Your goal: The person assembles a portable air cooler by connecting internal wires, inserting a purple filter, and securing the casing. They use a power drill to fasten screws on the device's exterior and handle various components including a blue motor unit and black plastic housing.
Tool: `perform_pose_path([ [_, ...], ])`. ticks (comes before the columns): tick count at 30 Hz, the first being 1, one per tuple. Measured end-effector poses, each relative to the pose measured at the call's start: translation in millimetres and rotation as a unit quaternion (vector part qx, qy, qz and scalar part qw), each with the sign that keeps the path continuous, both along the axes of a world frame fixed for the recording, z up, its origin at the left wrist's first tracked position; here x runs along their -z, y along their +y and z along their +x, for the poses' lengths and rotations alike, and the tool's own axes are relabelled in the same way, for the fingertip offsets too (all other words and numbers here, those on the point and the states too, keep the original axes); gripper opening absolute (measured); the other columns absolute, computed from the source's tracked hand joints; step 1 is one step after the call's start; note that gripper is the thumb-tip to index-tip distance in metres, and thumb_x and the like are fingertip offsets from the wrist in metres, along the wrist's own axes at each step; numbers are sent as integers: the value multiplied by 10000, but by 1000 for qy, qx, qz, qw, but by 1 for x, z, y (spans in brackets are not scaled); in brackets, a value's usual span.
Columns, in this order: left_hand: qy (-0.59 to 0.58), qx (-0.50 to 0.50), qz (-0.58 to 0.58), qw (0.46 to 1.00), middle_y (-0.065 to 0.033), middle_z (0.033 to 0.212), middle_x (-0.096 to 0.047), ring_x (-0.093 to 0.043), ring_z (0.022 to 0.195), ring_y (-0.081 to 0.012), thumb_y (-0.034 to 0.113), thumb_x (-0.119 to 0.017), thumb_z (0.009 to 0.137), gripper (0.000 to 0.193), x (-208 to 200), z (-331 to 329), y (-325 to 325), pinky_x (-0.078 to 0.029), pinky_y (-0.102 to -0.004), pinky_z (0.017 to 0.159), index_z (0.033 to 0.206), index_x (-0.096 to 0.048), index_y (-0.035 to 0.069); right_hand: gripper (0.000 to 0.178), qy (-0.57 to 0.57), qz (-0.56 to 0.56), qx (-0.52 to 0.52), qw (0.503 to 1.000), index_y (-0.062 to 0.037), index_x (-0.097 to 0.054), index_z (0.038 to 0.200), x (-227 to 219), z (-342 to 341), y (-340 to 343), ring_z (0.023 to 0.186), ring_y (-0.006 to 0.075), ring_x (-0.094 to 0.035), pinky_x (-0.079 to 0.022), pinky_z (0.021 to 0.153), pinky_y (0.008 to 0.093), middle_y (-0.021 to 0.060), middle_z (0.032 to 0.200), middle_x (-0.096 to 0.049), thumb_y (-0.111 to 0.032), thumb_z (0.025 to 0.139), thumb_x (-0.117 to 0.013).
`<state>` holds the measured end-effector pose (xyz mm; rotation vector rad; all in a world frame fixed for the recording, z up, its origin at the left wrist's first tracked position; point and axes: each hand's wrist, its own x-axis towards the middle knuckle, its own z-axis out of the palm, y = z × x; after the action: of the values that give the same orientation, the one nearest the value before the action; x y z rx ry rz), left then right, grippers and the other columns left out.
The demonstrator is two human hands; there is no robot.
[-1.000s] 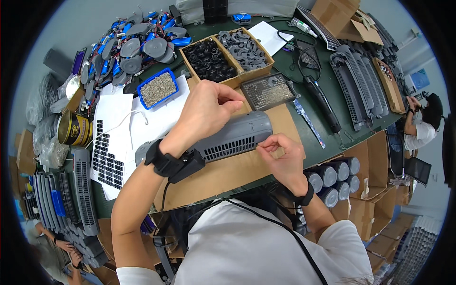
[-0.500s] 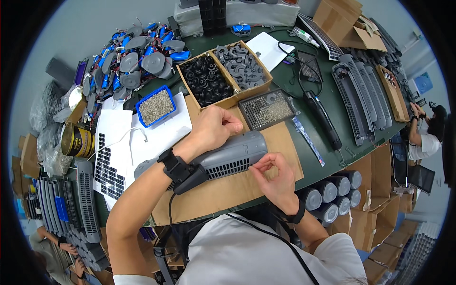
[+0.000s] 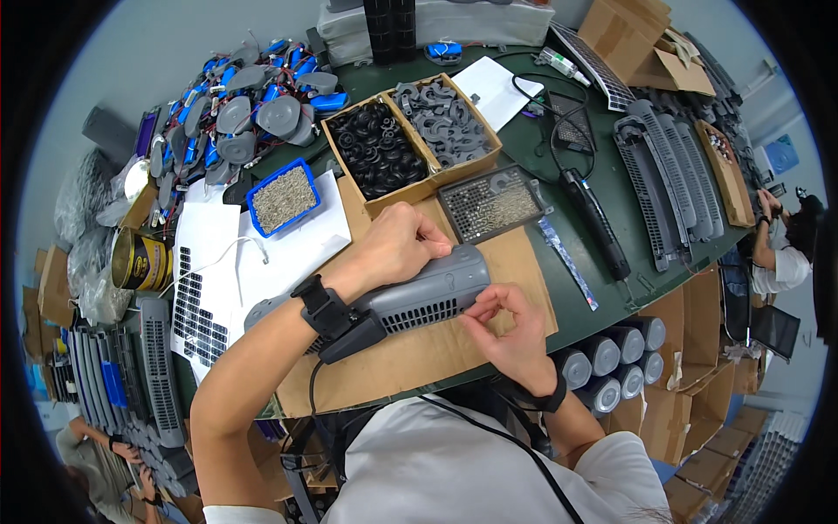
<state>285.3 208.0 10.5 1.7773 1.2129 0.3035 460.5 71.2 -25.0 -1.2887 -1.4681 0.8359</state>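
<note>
A long grey plastic housing (image 3: pixel 423 293) with a row of slots lies on a brown cardboard sheet (image 3: pixel 410 367) in front of me. My left hand (image 3: pixel 397 249) reaches across it from the left, thumb and fingertips pinched together at its far edge. Whatever is between those fingertips is hidden. At the housing's right end, my right hand (image 3: pixel 511 327) has thumb and forefinger pressed together close beside the slots. Anything in that pinch is too small to make out. The left forearm and a black wrist strap (image 3: pixel 323 310) cover the housing's left part.
Beyond the housing stand a cardboard box (image 3: pixel 419 183) of black and grey parts, a clear-lidded tray (image 3: pixel 489 205) of small metal pieces and a blue tray (image 3: pixel 284 199) of screws. An electric screwdriver (image 3: pixel 595 223) lies to the right. Grey housings (image 3: pixel 659 188) lie farther right. People work at both sides.
My left hand has come slightly nearer and to the right, its fingertips lower at the housing's far edge. The right hand has shifted only a little and keeps its pinch.
</note>
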Motion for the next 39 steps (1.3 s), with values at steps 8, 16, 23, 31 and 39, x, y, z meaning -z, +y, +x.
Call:
perform_pose_path([
  [8, -23, 73, 73, 994, -156, 1141, -651, -631, 999, -252, 195, -709, 871, 363, -22, -25, -24, -496, -358, 873, 1145, -661, -37, 388, -405, 128, 215, 879, -14, -575, 1138, -16, 138, 80, 904, 372, -602, -493, 803, 430, 200, 1087, -593, -132, 808, -740],
  [16, 186, 100, 134, 968, -223, 1082, -617, -621, 986, -404, 422, -877, 607, 957, -22, -57, -68, -495, -445, 857, 1385, -451, 61, 559, -268, -45, 137, 953, 30, -541, 1274, -22, 168, 92, 686, 196, -589, -487, 649, 329, 75, 760, -605, -226, 827, -757],
  [23, 183, 59, 268, 944, -187, 1198, -547, -531, 1138, -375, 381, -888, 589, 963, -10, -50, -84, -408, -470, 994, 1394, -439, 102, 703, 364, 108, -148, 913, -3, -320, 1398, -94, 61, 38, 633, 183, -508, -450, 620, 335, 105, 764, -540, -537, 965, -470],
  [31, 273, 86, 436, 853, -134, 1140, -537, -540, 1084, -294, 348, -869, 576, 991, 6, -21, -94, -418, -407, 987, 1404, -412, 51, 854, 377, 175, -167, 894, 0, -413, 1255, -80, -5, 28, 626, 223, -496, -435, 621, 364, 143, 711, -525, -761, 874, -352],
  [39, 285, 83, 462, 836, -118, 1027, -549, -582, 923, -252, 343, -853, 572, 974, 16, -18, -89, -476, -324, 827, 1377, -426, 0, 875, 305, 137, -117, 935, -3, -442, 1181, -60, -24, 37, 612, 200, -528, -462, 613, 334, 134, 686, -554, -808, 844, -373],
])
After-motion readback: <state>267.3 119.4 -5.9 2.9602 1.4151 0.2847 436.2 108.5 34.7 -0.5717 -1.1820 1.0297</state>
